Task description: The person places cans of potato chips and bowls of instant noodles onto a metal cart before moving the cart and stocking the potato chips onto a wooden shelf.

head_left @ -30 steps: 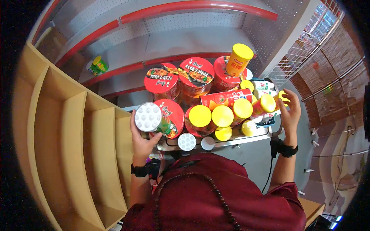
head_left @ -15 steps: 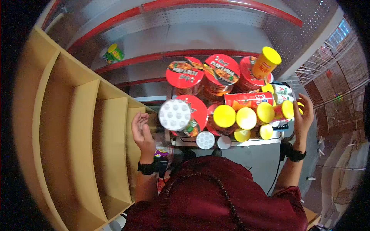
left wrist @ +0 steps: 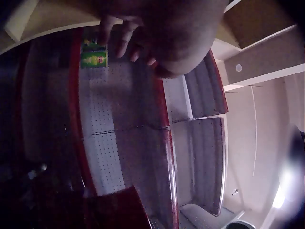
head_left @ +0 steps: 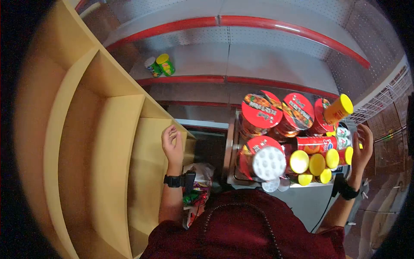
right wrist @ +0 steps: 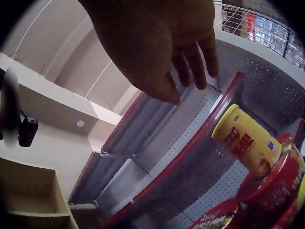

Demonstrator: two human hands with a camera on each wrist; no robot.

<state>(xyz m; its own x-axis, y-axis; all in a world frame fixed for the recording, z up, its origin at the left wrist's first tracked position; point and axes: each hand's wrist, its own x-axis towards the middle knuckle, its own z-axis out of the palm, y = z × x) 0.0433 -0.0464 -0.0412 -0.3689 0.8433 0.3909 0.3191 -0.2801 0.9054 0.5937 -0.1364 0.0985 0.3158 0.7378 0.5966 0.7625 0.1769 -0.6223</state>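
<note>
The left hand is raised palm inward in front of the pale wooden shelf unit, its fingers loosely bent and slightly apart, gripping nothing; it is well apart from the goods on the metal cart. The right hand is at the opposite end of the load, its fingers relaxed and a little spread in the right wrist view; a small yellow patch shows beside it in the head view, and whether the hand touches anything there I cannot tell. Large noodle tubs with red printed lids are grouped on the cart, and a container with a white dimpled lid rises above the tub at the near left corner. An orange cylindrical can with a yellow lid stands on the back right tub, near the right hand. In front of the back tubs, a red snack can lies on its side, with upright containers with round yellow lids nearer the person and white bottles with green lettering toward the right hand. On the grey metal shelf beyond, a green can with a yellow lid is beside a green can with a white lid. A clear plastic bag of colourful packets is below the left hand, beside the wooden unit.
</note>
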